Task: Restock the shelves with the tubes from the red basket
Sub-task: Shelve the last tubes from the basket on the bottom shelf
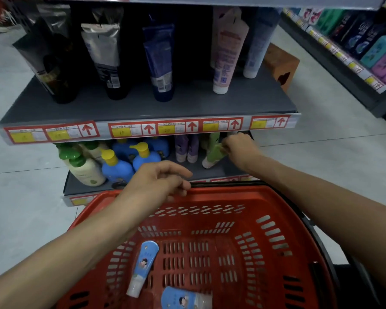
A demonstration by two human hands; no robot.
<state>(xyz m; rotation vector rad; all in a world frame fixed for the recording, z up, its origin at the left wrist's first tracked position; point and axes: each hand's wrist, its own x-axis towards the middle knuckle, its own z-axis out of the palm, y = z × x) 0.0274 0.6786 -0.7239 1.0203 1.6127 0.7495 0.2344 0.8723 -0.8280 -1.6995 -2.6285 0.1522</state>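
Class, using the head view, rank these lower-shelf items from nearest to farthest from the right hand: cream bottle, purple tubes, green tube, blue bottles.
1. Green tube: held in the right hand, at the shelf's right end.
2. Purple tubes: just left of the green tube.
3. Blue bottles: left of centre.
4. Cream bottle: far left.

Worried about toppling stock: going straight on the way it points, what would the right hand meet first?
Probably the purple tubes standing just left of the green tube that the right hand grips, though depth there is unclear.
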